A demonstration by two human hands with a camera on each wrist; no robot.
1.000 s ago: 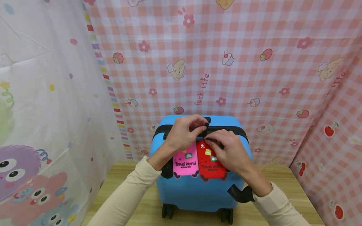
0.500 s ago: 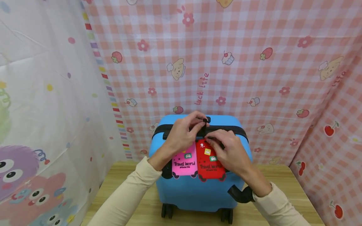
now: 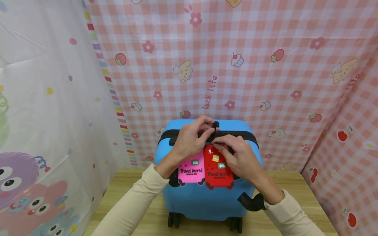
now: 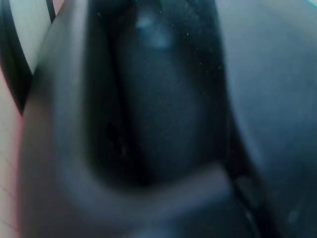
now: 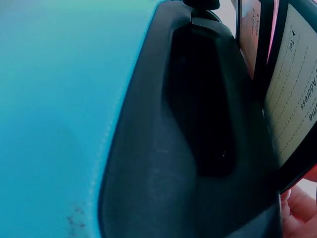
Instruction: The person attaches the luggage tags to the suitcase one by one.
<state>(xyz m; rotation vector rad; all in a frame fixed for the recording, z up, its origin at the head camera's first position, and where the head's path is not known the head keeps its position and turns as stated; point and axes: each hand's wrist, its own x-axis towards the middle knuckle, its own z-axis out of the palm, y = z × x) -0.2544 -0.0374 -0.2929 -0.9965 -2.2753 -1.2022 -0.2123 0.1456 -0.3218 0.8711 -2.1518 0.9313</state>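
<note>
Close in: left hand (image 3: pixel 192 137) pinches the strap (image 3: pixel 214 132) between thumb and fingertips, little gap showing between them. Black, narrow, strap stands nearly upright above the tags. Right hand (image 3: pixel 237 154) sits lower, thumb and finger closed at the top edge of the red tag (image 3: pixel 219 167); whether they also catch the strap's lower end cannot be told.

Red tag hangs before the front of the blue case (image 3: pixel 206 203), upper right corner covered by the right hand. Pink tag (image 3: pixel 191 167) hangs just beside it, side edges meeting; its top is hidden by the left hand. Right wrist view: tag backs lined with printed cards (image 5: pixel 297 79), alongside the black handle (image 5: pixel 198 99) and its deep recess; fingers show at the lower corner. Left wrist view: blurred black plastic, mostly.

Below the tags, a broad stretch of blue shell lies uncovered down to the wheels (image 3: pixel 236 224). Black band (image 3: pixel 236 133) crosses the top, passing behind the hands. Case upright on the table (image 3: pixel 138 196), wood showing on either side, so sideways room exists. Tighter at the back: the checked cloth (image 3: pixel 251 82) rises behind the case; gap there cannot be judged. White cloth (image 3: pixel 53 82) borders the table's left edge.
</note>
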